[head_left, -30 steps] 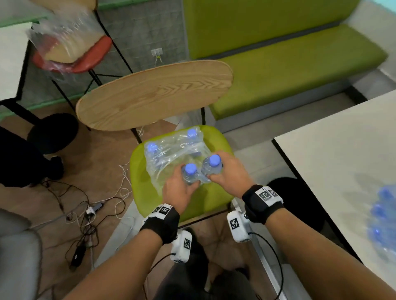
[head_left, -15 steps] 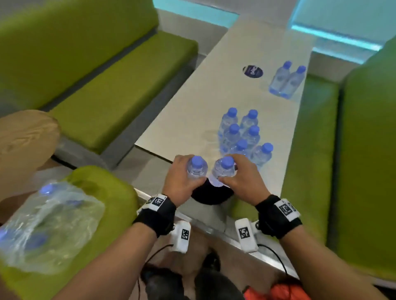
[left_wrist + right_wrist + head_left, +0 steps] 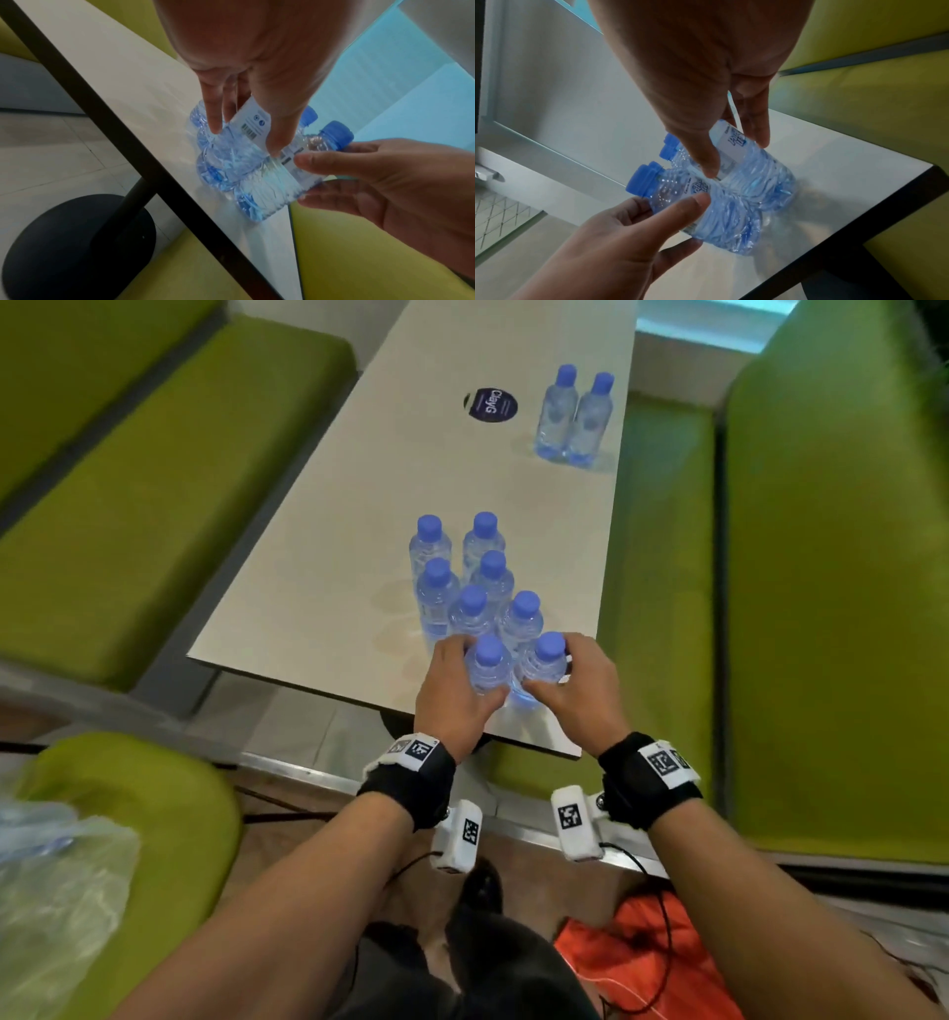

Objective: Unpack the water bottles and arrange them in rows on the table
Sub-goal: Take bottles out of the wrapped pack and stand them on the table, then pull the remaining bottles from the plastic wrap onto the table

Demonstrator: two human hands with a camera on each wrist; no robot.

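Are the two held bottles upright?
Upright: the left bottle and right bottle stand cap-up, bases on the table.

Both forearms reach forward side by side, each wrist wrapped in a black band carrying a white tagged camera block. The left hand (image 3: 454, 693) curls its fingers and thumb around one upright bottle (image 3: 488, 667). The right hand (image 3: 580, 695) grips a second bottle (image 3: 542, 667) the same way, thumbs nearly meeting between them.
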